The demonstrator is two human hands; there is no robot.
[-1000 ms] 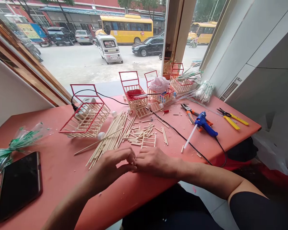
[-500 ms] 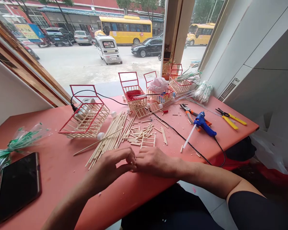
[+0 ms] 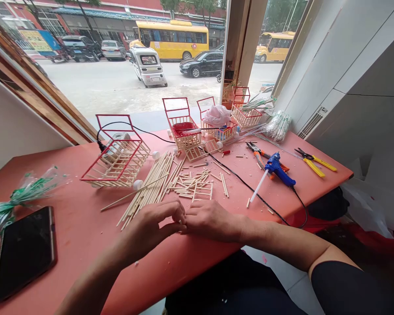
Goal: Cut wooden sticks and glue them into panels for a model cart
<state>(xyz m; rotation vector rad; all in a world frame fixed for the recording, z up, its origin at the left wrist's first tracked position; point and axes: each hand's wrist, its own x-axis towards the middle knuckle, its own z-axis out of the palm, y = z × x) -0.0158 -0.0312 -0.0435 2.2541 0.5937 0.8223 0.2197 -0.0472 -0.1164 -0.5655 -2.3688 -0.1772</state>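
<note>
My left hand (image 3: 151,229) and my right hand (image 3: 213,220) rest on the salmon-red table (image 3: 85,236) near its front edge, fingertips meeting at the middle. Both are pinched together on something too small to make out. Just beyond them lie a fan of long wooden sticks (image 3: 153,186) and a pile of short cut sticks with a small ladder-like frame (image 3: 197,184). A tipped stick cart with a red wire frame (image 3: 118,155) stands to the left of the sticks.
A blue glue gun (image 3: 277,168) with black cable lies at the right, with pliers (image 3: 261,154) and yellow-handled cutters (image 3: 313,162). More small stick carts (image 3: 184,129) stand at the back by the window. A dark phone (image 3: 24,251) and green plastic wrap (image 3: 16,199) lie at the left.
Both hands stay pinched together in the same spot. The view has shifted very slightly; nothing on the table has moved.
</note>
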